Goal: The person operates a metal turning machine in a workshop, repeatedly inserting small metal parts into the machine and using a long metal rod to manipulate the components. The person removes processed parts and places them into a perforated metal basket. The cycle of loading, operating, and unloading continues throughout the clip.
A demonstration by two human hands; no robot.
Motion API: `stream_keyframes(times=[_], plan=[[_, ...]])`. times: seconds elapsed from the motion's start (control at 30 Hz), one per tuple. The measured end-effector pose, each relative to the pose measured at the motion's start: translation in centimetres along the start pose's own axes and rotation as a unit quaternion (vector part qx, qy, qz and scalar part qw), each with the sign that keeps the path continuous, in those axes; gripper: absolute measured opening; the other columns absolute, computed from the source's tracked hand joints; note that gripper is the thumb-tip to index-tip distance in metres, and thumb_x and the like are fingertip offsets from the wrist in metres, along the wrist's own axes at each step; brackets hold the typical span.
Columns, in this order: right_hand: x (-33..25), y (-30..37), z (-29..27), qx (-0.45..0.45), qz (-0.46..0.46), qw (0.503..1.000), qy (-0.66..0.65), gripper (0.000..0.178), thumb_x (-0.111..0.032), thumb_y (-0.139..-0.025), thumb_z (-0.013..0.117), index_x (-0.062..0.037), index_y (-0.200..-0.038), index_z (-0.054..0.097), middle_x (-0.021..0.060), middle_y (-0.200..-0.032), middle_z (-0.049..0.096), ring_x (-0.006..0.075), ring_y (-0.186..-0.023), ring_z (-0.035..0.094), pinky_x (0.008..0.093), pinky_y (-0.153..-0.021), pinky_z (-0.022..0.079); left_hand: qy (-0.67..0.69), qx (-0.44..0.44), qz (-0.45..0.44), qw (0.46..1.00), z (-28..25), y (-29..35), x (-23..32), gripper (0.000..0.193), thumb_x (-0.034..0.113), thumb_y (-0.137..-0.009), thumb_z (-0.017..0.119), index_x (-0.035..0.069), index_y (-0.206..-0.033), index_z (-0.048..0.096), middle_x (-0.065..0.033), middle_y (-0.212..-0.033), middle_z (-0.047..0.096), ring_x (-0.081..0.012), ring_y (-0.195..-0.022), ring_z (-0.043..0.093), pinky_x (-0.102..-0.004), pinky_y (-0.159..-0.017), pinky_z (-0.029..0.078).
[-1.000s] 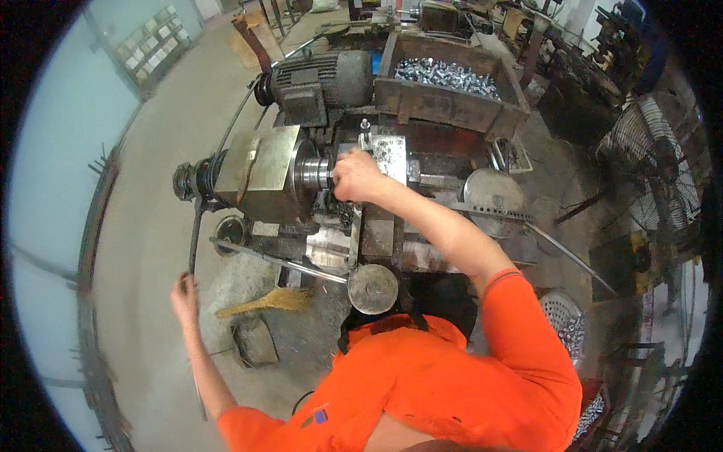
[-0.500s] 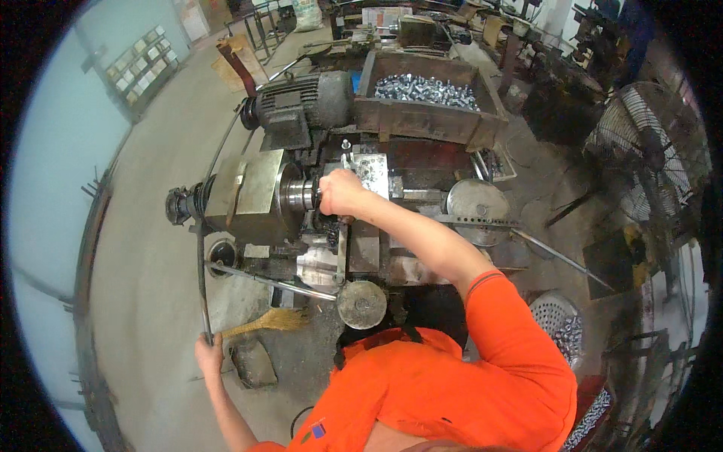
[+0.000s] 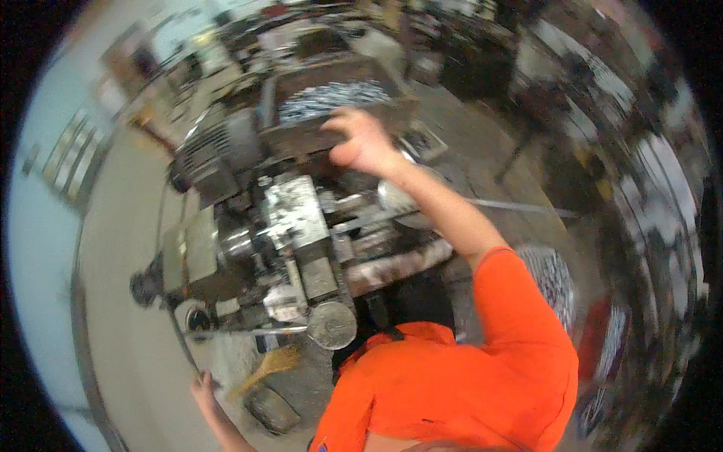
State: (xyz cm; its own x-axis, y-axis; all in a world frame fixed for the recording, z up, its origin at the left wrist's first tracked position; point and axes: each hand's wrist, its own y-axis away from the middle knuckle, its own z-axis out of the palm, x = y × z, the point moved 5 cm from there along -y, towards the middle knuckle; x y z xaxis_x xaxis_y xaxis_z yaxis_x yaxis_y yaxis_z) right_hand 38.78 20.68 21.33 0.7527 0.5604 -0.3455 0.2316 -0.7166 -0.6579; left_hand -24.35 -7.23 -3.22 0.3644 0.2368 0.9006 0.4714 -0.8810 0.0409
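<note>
My right hand [image 3: 360, 142] is raised at the front wall of a wooden box [image 3: 301, 141] heaped with small shiny metal parts [image 3: 331, 99]. Its fingers are bent and spread from the thumb, and nothing shows between them, though motion blurs it. Down at the left, my left hand [image 3: 202, 383] is closed around the lower end of a long dark lever [image 3: 181, 339], which runs up to the small lathe's headstock [image 3: 192, 252]. The bright spindle [image 3: 237, 245] faces the metal tool slide [image 3: 297, 207]. Blur hides whether the spindle holds a part.
An electric motor [image 3: 218, 151] stands behind the headstock. A round handwheel [image 3: 332, 325] and a rod [image 3: 256, 331] sit at the lathe's front. A straw broom [image 3: 271, 365] and a dustpan [image 3: 271, 410] lie on the floor. A perforated basket [image 3: 548, 279] of parts stands at right.
My right hand has left the spindle, opened, and moved up to the box of parts. My left hand stays on the lever. The whole view has swung right and blurred.
</note>
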Motion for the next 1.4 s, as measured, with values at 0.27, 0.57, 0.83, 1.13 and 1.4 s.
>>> stream_keyframes(times=[0.27,0.57,0.83,1.13,1.4], plan=[[7.0,29.4,-2.3,-0.031,0.320,0.940,-0.119,0.035,-0.023,-0.058,0.064,-0.0064,-0.088,0.066,0.0165,-0.089,0.063,0.0318,-0.084,0.061,0.0384,-0.074,0.049,0.055,-0.033,-0.233,0.970,1.2,-2.8,-1.7,0.027,0.025,-0.083,0.063,-0.001,-0.088,0.056,-0.0066,-0.056,0.053,-0.0171,-0.047,0.052,-0.0312,-0.046,0.046],[20.0,53.2,-19.2,-0.162,0.574,0.680,0.426,0.034,-0.028,-0.063,0.060,-0.0086,-0.090,0.068,0.0161,-0.112,0.057,0.0311,-0.102,0.055,0.0396,-0.081,0.048,0.008,-0.059,-0.234,0.970,1.7,-4.2,-1.3,0.026,0.025,-0.083,0.063,0.000,-0.087,0.057,-0.0054,-0.054,0.051,-0.0166,-0.046,0.050,-0.0303,-0.045,0.044],[24.2,57.1,-21.7,-0.392,0.495,0.640,0.439,0.033,-0.027,-0.079,0.051,-0.0092,-0.103,0.064,0.0114,-0.121,0.055,0.0289,-0.125,0.039,0.0426,-0.103,0.029,-0.057,-0.018,-0.054,0.997,0.4,-0.6,1.8,0.029,0.032,-0.079,0.066,0.005,-0.078,0.056,-0.0037,-0.058,0.055,-0.0131,-0.049,0.051,-0.0275,-0.047,0.040],[23.3,53.0,-20.7,-0.343,0.515,0.699,0.359,0.038,-0.024,-0.069,0.057,0.0028,-0.095,0.065,0.0226,-0.096,0.062,0.0327,-0.092,0.061,0.0375,-0.080,0.049,0.010,0.034,-0.131,0.991,1.1,2.1,4.8,0.025,0.021,-0.079,0.062,-0.004,-0.082,0.058,-0.0084,-0.061,0.055,-0.0173,-0.052,0.058,-0.0290,-0.047,0.049],[11.5,33.6,-11.7,-0.053,0.411,0.879,-0.236,0.023,0.006,-0.071,0.051,0.0031,-0.084,0.069,0.0075,-0.076,0.064,0.0146,-0.070,0.057,0.0249,-0.062,0.045,0.008,0.018,-0.122,0.992,1.4,1.0,1.7,0.022,0.019,-0.078,0.062,-0.003,-0.077,0.059,-0.0092,-0.059,0.058,-0.0164,-0.048,0.056,-0.0290,-0.046,0.048]])
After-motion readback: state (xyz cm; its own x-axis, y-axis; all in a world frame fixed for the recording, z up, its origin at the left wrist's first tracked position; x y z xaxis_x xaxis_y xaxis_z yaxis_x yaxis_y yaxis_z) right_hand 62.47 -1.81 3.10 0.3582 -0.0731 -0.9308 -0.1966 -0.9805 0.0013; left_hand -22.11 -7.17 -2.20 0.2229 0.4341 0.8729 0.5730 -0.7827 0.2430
